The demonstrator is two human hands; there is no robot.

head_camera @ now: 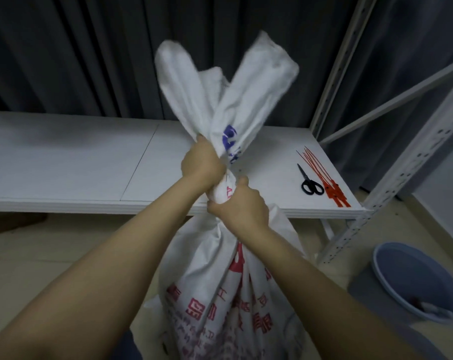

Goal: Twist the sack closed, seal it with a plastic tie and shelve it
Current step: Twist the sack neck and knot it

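Sack (235,294): upright on floor before shelf (72,162), neck twisted.
Left hand (202,162): fingers clenched around neck, upper.
Right hand (239,203): fingers clenched just below.
Ties (324,175): red, beside scissors (310,183) on shelf.

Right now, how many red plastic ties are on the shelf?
About 5, though they overlap, so the exact count is uncertain. The red plastic ties lie bundled at the right end of the white shelf board, beside the black-handled scissors.
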